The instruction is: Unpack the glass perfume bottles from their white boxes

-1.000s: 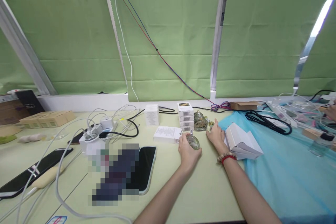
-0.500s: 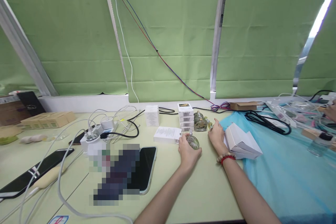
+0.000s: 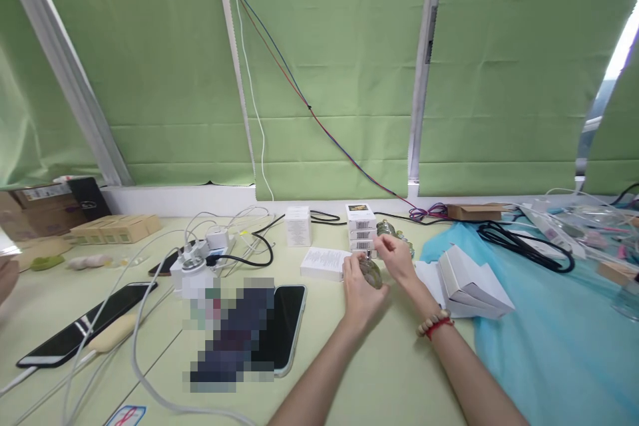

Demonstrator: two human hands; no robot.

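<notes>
The small round glass bottle (image 3: 370, 273) sits above the pale green table (image 3: 389, 373), just in front of the stack of white boxes (image 3: 361, 229). The left hand (image 3: 359, 289) is closed around its lower body, holding it from the near side. The right hand (image 3: 396, 257) is at the bottle's top — fingertips pinched at the neck; what they hold there is too small to tell. Just left of the bottle lies a flat white box (image 3: 324, 262). An open white carton (image 3: 469, 276) lies to the right on the blue sheet (image 3: 549, 333). A phone (image 3: 287, 323) rests farther left — screen up.
</notes>
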